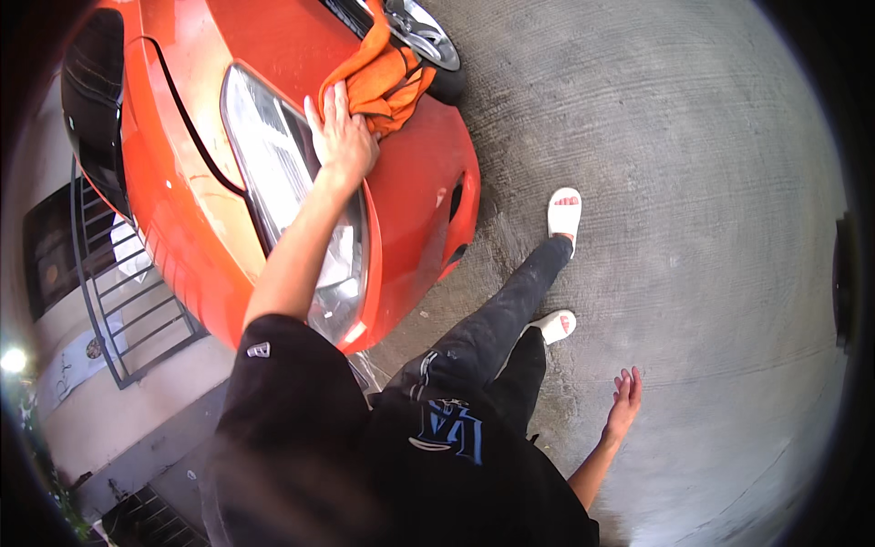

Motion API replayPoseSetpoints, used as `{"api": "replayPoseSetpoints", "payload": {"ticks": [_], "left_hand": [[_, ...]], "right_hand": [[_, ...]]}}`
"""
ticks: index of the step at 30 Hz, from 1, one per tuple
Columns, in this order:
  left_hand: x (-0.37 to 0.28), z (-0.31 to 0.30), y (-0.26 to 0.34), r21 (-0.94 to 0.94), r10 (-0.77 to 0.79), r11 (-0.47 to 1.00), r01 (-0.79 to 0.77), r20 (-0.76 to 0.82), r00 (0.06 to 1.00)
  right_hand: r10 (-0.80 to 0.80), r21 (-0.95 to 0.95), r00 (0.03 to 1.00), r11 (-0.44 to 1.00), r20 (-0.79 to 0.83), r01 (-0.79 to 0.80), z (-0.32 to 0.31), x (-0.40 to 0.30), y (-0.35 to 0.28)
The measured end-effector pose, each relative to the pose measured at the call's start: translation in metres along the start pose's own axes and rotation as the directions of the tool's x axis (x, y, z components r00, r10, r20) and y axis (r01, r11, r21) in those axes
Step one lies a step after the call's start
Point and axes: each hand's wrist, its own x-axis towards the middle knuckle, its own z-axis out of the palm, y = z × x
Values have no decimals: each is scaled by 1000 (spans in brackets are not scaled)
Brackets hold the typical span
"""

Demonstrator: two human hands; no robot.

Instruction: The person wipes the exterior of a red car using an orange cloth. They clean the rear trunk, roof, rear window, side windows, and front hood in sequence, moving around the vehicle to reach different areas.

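My left hand (pixel 344 140) reaches out to the front corner of a red car (pixel 417 184). Its fingers press on a bunched orange cloth (pixel 383 85) with dark edging, and the thumb side is partly hidden by the folds. The cloth drapes over the bodywork between the clear headlight (pixel 273 157) and the wheel (pixel 427 37). Some fingers lie at the headlight's upper edge. My right hand (pixel 623 403) hangs in the air to the right of my body, fingers loosely apart, holding nothing.
Grey concrete floor (pixel 683 205) spreads to the right, with damp-looking patches near the bumper. My feet wear white slides (pixel 564 212). Left of the car stand a dark metal railing (pixel 140 294) and a pale ledge (pixel 157 403). A dark grate (pixel 154 519) is at lower left.
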Motion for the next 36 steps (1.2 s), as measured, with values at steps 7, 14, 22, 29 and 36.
{"api": "replayPoseSetpoints", "payload": {"ticks": [7,14,22,29,36], "left_hand": [[116,39,45,320,107,926,-199,284,953],[3,56,158,23,448,758,-652,708,546],[-61,-60,218,-553,381,833,-2,571,727],[-31,-216,269,-947,704,281,-155,93,704],[62,-420,344,-761,405,-592,265,3,914]], "right_hand": [[-6,66,987,998,163,-5,52,45,-64],[-15,-32,978,999,207,22,40,38,-158],[37,45,999,998,24,-38,-47,67,-195],[-102,109,875,992,474,57,-25,121,-362],[-519,467,810,808,274,360,-100,140,-539]]}}
